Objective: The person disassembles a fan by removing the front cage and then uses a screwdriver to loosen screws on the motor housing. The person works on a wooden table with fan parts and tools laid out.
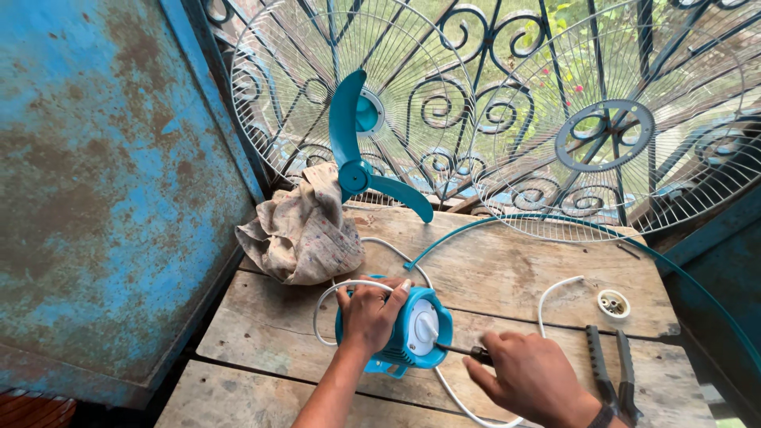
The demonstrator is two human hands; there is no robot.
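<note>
Gripping the teal fan motor [404, 329] with the left hand [369, 313], fingers wrapped over its top on the wooden worktop [507, 273], and clenching a screwdriver [460, 349] in the right hand [527, 376], tip pressing at the motor's white front beside the shaft. Lying near: pliers [609, 368] and a white socket [613, 304] to the right, a crumpled cloth [305, 230] and teal blade [357, 166] behind, two wire guards [602, 135] leaning on the railing. Possibly slipping: the tip skidding off toward the left hand's fingers, or snagging the white cord [349, 287] looping round the motor.
</note>
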